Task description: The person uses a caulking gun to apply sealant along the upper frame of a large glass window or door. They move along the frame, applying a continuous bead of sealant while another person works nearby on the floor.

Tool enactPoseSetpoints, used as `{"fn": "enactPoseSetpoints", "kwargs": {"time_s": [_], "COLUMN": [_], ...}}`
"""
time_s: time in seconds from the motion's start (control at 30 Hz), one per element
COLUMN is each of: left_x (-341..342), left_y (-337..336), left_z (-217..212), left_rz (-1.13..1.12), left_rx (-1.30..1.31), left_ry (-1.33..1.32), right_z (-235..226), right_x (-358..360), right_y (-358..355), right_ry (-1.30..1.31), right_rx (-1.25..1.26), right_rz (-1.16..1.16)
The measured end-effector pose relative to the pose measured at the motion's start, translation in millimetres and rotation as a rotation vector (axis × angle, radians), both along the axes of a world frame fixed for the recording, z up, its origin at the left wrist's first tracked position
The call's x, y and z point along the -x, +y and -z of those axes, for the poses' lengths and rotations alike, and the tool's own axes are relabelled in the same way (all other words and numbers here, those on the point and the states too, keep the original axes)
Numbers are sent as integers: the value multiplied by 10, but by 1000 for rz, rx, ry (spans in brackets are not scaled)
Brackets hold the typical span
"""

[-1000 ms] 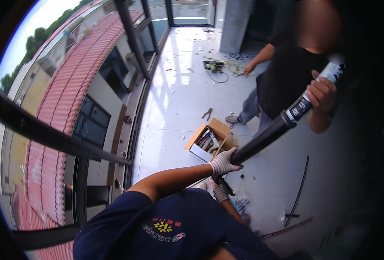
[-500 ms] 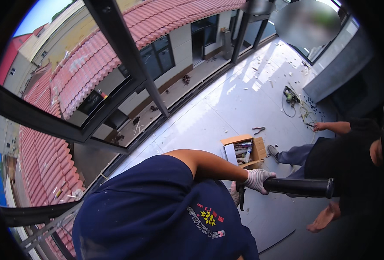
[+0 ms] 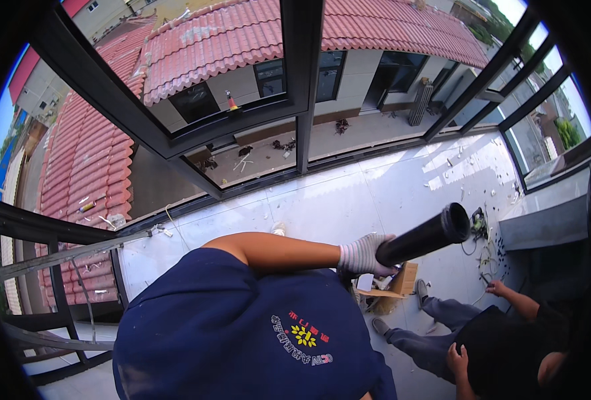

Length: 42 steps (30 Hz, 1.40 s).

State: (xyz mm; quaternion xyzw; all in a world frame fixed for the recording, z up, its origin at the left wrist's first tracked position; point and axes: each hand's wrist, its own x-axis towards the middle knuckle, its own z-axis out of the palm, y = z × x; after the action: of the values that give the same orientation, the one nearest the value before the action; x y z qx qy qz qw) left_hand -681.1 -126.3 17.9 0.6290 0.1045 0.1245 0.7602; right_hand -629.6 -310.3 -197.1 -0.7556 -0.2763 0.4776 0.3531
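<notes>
My left hand [image 3: 367, 255], in a pale striped knit glove, is wrapped round the barrel of a black caulking gun [image 3: 421, 237]. The barrel points right and a little upward, its round ringed end tilted toward me. My bare left forearm crosses in front of my navy shirt. The gun's rear is hidden behind that hand and the shirt, and my right hand does not show. Just below the barrel, on the floor, stands an open cardboard box [image 3: 407, 279], partly covered by my glove.
A co-worker [image 3: 492, 347] in black stands at the lower right, one hand [image 3: 499, 288] on a thin tool. A green power tool [image 3: 479, 225] and scraps lie on the floor. Dark window frames [image 3: 302, 133] run along the far side; a metal ladder-like frame [image 3: 62, 253] stands left.
My view has turned toward the right. The gun's barrel has swung upward, its end now facing me more. My right glove and the trigger have gone out of sight. The co-worker's lower hand has drawn in.
</notes>
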Motion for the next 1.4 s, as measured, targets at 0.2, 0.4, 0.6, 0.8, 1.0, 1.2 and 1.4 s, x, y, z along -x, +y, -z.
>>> {"fn": "enactPoseSetpoints", "kwargs": {"time_s": [0.2, 0.4, 0.6, 0.8, 1.0, 1.2, 1.4], "left_x": [945, 2161, 3111, 3668, 3815, 3702, 3640], "left_y": [1066, 2103, 2472, 2396, 2126, 1993, 1991], "left_z": [-87, 380, 711, 817, 772, 629, 686], "left_rz": [-351, -662, -1042, -1294, -1506, -1624, -1524], "left_rx": [43, 114, 86, 129, 26, -33, -269], "left_ry": [-29, 101, 66, 35, 77, 158, 496], "right_z": [409, -1009, -1394, -1464, -1268, -788, -626], "right_x": [-417, 264, 711, 1302, 2004, 2290, 2330], "right_y": [821, 2546, 4224, 5855, 6994, 7304, 7400], "right_ry": [91, -310, -447, -609, -825, -755, -565], "right_rx": [-15, 61, -140, -419, -446, -384, -453], "right_rz": [-359, -490, -688, -782, -780, -793, -740]}}
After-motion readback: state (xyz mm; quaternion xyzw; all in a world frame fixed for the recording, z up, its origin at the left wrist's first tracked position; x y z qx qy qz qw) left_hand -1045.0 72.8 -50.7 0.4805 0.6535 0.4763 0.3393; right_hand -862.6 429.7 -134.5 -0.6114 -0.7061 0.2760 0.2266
